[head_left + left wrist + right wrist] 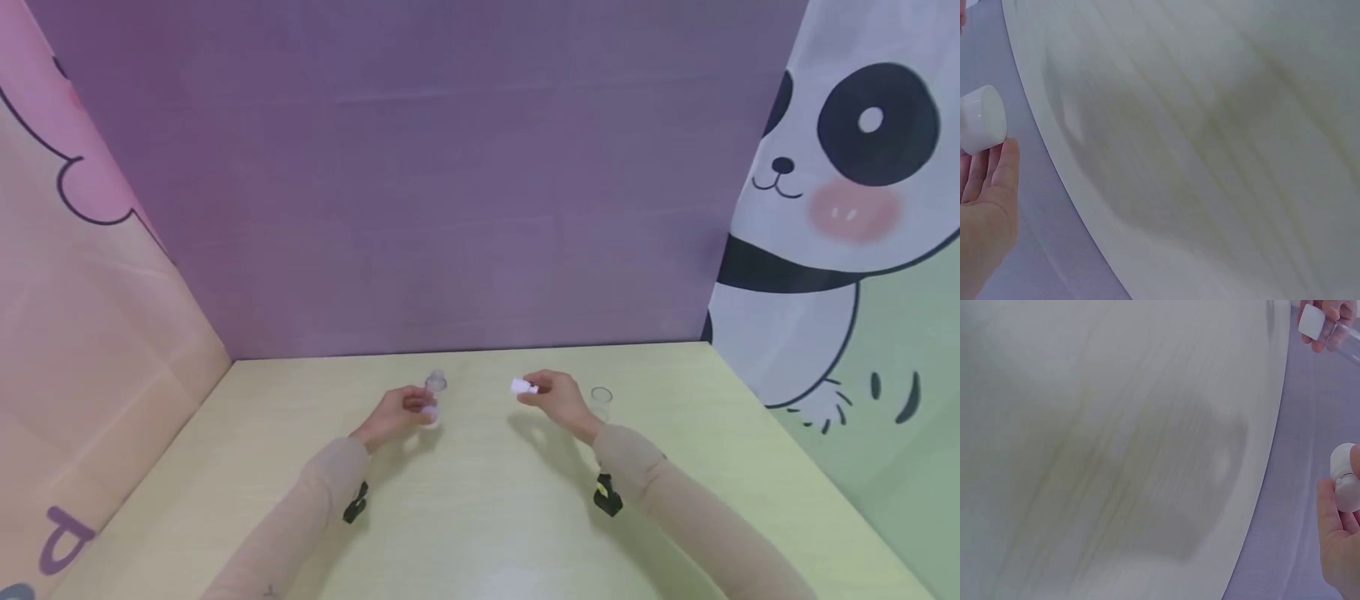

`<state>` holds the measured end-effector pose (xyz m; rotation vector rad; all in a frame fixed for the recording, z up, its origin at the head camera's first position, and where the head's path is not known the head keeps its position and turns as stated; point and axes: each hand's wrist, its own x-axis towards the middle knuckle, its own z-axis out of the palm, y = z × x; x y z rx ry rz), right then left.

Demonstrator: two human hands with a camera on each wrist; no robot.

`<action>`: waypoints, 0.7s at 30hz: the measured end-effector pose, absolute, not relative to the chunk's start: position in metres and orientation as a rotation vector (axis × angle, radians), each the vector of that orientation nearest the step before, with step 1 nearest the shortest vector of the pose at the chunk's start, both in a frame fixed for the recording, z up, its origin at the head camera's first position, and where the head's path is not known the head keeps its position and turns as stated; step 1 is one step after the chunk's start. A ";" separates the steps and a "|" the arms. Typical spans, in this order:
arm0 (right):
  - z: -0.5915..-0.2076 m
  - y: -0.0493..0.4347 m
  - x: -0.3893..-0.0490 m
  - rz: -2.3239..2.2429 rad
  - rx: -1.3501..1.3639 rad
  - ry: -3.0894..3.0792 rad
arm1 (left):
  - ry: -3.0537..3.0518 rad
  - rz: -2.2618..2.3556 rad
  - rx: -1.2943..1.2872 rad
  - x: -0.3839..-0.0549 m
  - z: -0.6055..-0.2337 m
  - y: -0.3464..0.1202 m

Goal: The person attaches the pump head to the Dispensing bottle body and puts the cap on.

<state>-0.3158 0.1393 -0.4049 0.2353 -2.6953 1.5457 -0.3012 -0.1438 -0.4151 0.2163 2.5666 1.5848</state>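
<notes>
My left hand holds a clear bottle with a white cap, the cap end toward me. In the left wrist view the white cap stands out beyond the fingertips, while the clear body shows in the right wrist view. To the right, my right hand pinches a small white piece between thumb and fingers, above the table. Up close this white piece has two rounded parts with a narrow seam; part of it lies behind the thumb. The hands are apart.
A clear round container with a dark-looking rim stands on the pale wooden table, just beyond my right wrist. A purple backdrop rises at the table's far edge. Printed panels flank both sides, with a panda on the right.
</notes>
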 end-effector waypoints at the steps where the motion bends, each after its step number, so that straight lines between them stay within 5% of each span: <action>1: -0.404 0.140 -0.315 1.560 0.223 -2.695 | 2.566 1.589 0.229 -0.301 -0.415 -0.144; 21: -0.396 0.148 -0.303 1.783 0.231 -2.641 | 2.469 1.658 0.295 -0.295 -0.418 -0.138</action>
